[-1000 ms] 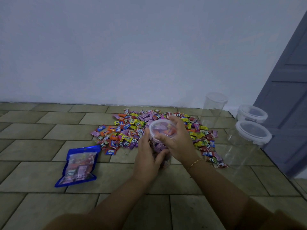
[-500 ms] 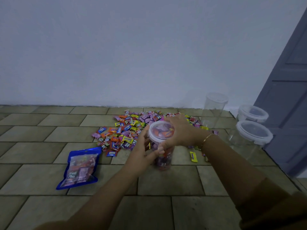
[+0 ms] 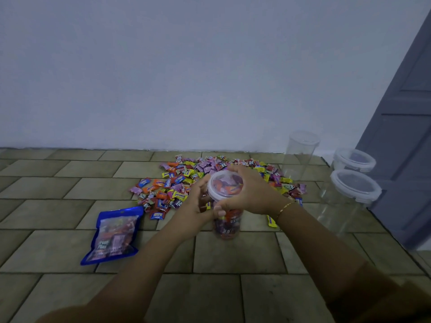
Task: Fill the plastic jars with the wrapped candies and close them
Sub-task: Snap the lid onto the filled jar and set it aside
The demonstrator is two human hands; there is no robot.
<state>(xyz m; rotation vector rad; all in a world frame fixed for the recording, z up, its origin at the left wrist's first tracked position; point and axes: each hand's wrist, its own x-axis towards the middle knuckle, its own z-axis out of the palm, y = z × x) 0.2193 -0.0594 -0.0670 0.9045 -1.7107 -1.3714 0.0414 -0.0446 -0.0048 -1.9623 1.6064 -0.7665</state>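
A clear plastic jar [image 3: 227, 226] full of wrapped candies stands upright on the tiled floor, with a clear lid [image 3: 224, 186] on its top. My right hand [image 3: 250, 194] curls over the lid's right side, thumb at the front. From the left, my left hand [image 3: 196, 207] grips the jar just under the lid. Behind the jar lies a wide pile of colourful wrapped candies [image 3: 177, 180].
An open empty jar [image 3: 299, 155] stands at the back right by the wall. Two lidded empty jars [image 3: 354, 190], [image 3: 353, 159] stand by the grey door [image 3: 405, 127]. A blue candy bag [image 3: 114, 234] lies at the left. One yellow candy [image 3: 270, 221] lies by my right wrist.
The jar went from tilted and raised to standing on the floor. My right hand turned over the lid, and my left hand shifted up to the jar's neck.
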